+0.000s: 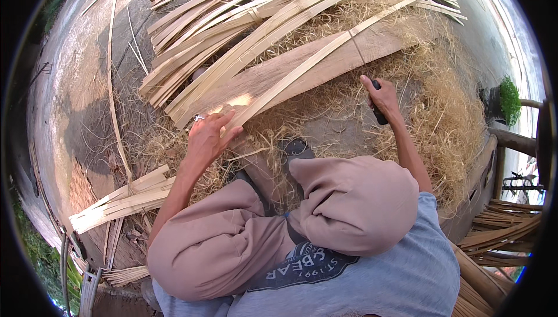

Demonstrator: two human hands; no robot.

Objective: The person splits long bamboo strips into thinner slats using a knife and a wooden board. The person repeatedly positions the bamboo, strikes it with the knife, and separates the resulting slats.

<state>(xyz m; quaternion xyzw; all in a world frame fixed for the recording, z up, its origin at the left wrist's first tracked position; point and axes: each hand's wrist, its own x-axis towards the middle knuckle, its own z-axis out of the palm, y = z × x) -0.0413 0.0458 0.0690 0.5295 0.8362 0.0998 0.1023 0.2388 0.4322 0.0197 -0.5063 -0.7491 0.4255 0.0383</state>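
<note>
My left hand (208, 135), with a ring on one finger, is at the near end of a long pale bamboo strip (302, 74). The strip passes between its thumb and forefinger. This strip slants up to the right over a wide wooden board (279, 70). My right hand (383, 97) is closed around the black handle of a knife (379, 110). Its thin blade points up and away, crossing the strip near the board's right half. Fine curled shavings (433, 113) lie thick beside the board and around the right hand.
A large pile of split strips (232, 20) lies beyond the board. A smaller bundle (125, 198) is on the left, with single strips on the ground nearby. My bent knees (354, 201) are in front. A potted green plant (510, 102) and more bundled strips (505, 230) stand at right.
</note>
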